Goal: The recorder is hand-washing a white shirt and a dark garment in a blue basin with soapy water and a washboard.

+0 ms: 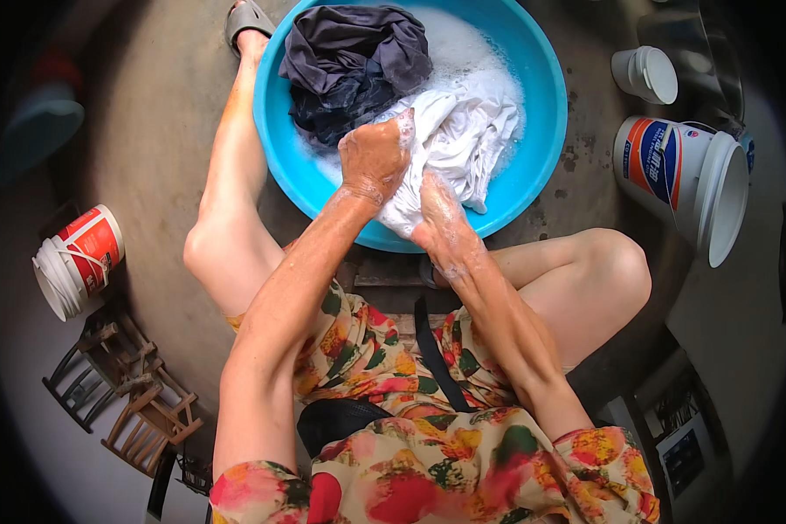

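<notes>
A wet white cloth garment lies bunched in a round blue plastic basin with soapy water. My left hand is closed in a fist on the garment's left part, suds on its fingers. Lower and to the right, my right hand grips the same cloth, also wet with foam; its fingers are partly hidden. Dark purple-grey cloth sits heaped at the basin's upper left. Below that heap, a wet navy-black cloth reaches close to my left hand. White suds float at the top right.
A large white engine-oil bucket and a smaller white pail stand at right. At left are a red-and-white bucket and wooden chairs. My bent legs flank the basin on a concrete floor.
</notes>
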